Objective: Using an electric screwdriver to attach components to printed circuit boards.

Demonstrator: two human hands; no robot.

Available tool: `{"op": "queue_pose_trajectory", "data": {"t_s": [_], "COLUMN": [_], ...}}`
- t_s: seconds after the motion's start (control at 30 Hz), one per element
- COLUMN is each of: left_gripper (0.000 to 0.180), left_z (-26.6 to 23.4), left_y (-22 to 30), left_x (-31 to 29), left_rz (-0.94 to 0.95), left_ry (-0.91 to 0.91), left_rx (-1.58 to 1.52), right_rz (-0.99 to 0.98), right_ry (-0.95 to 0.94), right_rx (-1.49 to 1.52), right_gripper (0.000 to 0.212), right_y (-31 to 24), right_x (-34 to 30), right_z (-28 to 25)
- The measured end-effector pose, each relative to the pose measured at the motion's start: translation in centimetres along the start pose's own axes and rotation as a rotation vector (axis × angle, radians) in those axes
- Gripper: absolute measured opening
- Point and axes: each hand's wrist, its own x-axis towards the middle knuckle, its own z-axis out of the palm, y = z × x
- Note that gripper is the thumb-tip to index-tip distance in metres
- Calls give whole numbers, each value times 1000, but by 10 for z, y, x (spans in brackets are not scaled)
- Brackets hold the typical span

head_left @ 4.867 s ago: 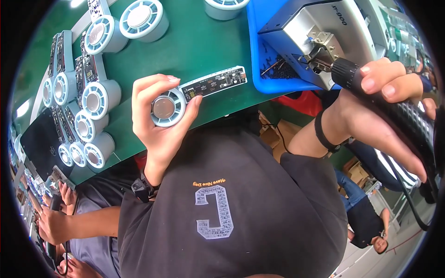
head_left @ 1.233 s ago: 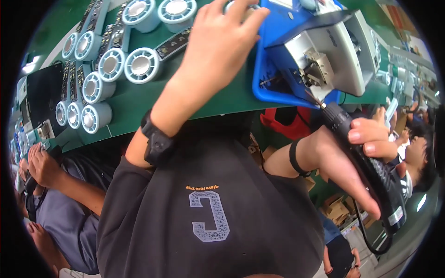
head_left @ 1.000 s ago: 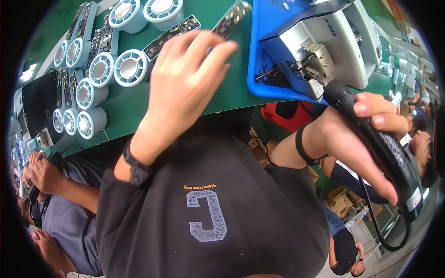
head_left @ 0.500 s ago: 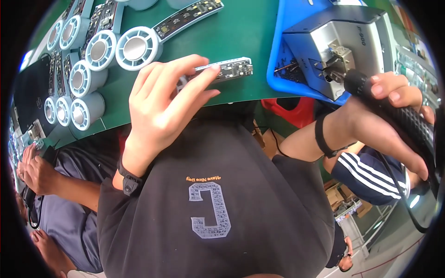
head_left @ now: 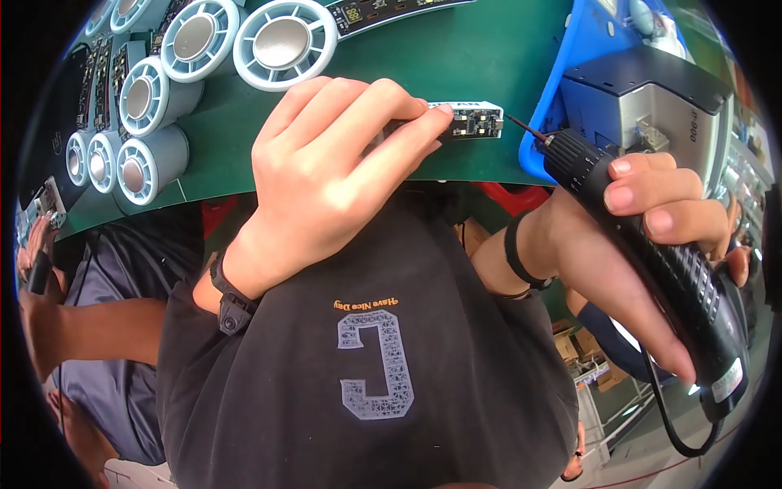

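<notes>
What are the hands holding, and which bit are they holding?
Left hand: a circuit-board strip, held just behind its uncovered right end; the rest is hidden. Right hand: a black electric screwdriver, by its thick body.

Red item (head_left: 513, 195) below green tbl (head_left: 481, 163), cardboard boxes (head_left: 585, 342) lower R, co-worker's grey trousers (head_left: 122, 399) lower L

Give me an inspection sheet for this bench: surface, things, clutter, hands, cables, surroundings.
Surface: green table
Things: board; screwdriver; round-ended units, upper left; machine in blue tray, right
Clutter: small items at the tray's far end, unclear
Left hand: pinches the board
Right hand: grips the screwdriver; bit near the board's end, contact unclear
Cables: black cord looping from the screwdriver's rear
Surroundings: co-worker's arm, left; cardboard boxes, lower right
</notes>
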Motion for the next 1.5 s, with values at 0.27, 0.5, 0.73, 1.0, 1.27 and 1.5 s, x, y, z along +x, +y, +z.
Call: {"op": "queue_pose_trajectory", "data": {"t_s": [0.27, 0.5, 0.73, 1.0, 1.27, 1.5], "left_gripper": [38, 35, 34, 33, 32, 29], "left_z": [6, 7, 7, 7, 4, -3], "left_y": [-2, 0, -1, 0, 0, 6], "left_x": [-5, -5, -7, -7, 2, 8], "left_rz": [6, 6, 1, 8, 25, 19], "left_ry": [42, 37, 32, 27, 17, -57], "left_rx": [5, 27, 40, 63, 32, 40], "right_rz": [3, -29, 8, 15, 46, -197], "right_ry": [-173, -211, -239, -309, 53, 241], "right_rx": [-102, -134, -74, -141, -92, -147], "right_gripper": [100, 101, 102, 103, 100, 100], "right_y": [2, 2, 5, 2, -3, -25], "right_x": [2, 3, -1, -2, -8, 44], "right_z": [-21, -17, -10, -5, 12, -65]}}
